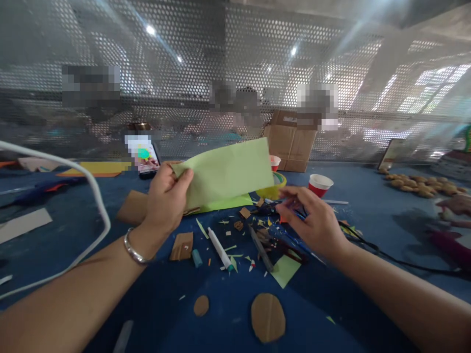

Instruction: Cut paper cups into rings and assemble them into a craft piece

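My left hand (167, 193) is closed on a sheet of light green paper (230, 171), pinched between thumb and fingers at its left end and held up off the table. A silver bangle (134, 246) circles that wrist. My right hand (312, 215) is over the clutter right of the paper, its thumb and bent fingers apart. A small orange thing (282, 214) shows by its fingertips; whether they touch it I cannot tell. Below lie a white marker (220, 249) with a green end, a grey cutter-like tool (261, 249) and a green paper square (286, 270).
Two cardboard discs, one small (201, 305) and one large (268, 317), lie in front. A yellow tape roll (275, 185), red cup (321, 184) and cardboard box (292, 147) stand behind. A phone (145, 157) stands back left; a white cable (96, 189) arches at left.
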